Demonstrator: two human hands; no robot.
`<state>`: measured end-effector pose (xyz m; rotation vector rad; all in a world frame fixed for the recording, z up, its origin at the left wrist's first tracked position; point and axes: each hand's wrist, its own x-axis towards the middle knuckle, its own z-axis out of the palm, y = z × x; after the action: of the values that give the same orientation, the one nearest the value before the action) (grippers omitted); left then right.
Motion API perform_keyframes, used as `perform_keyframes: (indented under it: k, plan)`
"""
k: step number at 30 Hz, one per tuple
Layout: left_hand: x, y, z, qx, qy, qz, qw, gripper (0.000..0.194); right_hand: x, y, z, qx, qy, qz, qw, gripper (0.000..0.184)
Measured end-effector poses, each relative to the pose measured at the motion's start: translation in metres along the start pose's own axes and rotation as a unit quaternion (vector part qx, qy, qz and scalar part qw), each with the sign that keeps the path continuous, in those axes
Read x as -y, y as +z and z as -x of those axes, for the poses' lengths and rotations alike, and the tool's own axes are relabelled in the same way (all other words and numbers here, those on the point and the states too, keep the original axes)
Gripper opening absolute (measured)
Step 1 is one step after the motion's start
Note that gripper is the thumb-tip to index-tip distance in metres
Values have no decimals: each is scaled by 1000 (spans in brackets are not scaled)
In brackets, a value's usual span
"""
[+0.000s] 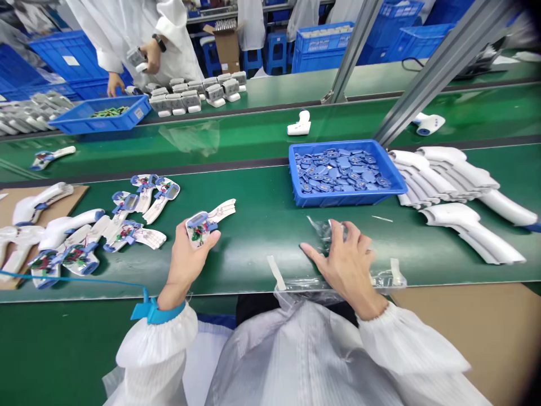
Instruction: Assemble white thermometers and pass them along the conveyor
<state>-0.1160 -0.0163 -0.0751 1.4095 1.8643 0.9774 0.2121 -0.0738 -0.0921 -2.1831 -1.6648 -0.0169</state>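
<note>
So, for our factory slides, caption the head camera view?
Left hand holds a thermometer circuit board; right hand touches a clear plastic bag on a green workbench.

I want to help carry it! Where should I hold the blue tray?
Probably by the front rim of the blue tray, near both corners, coming from your side of the bench. That long, raised edge faces you and sticks up like a lip, while the small blue parts fill the middle.
</note>
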Motion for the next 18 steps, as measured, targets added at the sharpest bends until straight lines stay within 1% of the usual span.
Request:
perform_keyframes:
  k: [2,4,5,6,7,8,9,10,11,12,13,14,15,16,17,18]
  plan:
    - [0,2,2,-63,28,-54,996,67,-14,1,-10,17,35,-71,997,57]
    - [-7,5,12,-145,67,-111,981,70,-26,1,-28,32,61,-151,986,44]
    - [-13,7,22,-180,98,-131,970,70,-32,-2,-36,32,74,-179,981,40]
    - [-19,10,35,-202,135,-138,960,67,-38,-6,-43,30,89,-204,975,40]
    - [-26,15,51,-202,176,-131,954,57,-45,-13,-47,29,106,-236,965,42]
    - [-32,22,70,-170,218,-112,954,44,-51,-22,-47,31,125,-273,954,43]
    - [-37,32,91,-104,256,-83,958,27,-57,-32,-45,34,143,-308,940,42]
    - [-40,44,113,2,285,-53,957,11,-63,-44,-39,40,161,-343,925,36]
    - [-40,60,134,156,297,-32,941,13,-68,-56,-30,51,179,-375,908,28]
    - [-39,77,152,297,310,-30,903,21,-72,-68,-19,64,198,-401,892,18]
    - [-35,96,166,386,311,-62,866,26,-76,-81,-7,81,218,-425,875,13]
    - [-30,117,176,435,291,-125,843,31,-80,-92,6,103,239,-454,852,12]
    - [-24,136,182,457,255,-199,829,39,-83,-102,21,132,257,-483,826,11]
    - [-18,154,184,464,215,-262,818,46,-85,-110,36,160,265,-504,806,7]
    - [-12,170,183,467,193,-295,811,49,-86,-114,52,174,253,-501,809,9]
    - [-6,182,181,472,180,-314,804,45,-86,-115,68,185,234,-481,825,15]
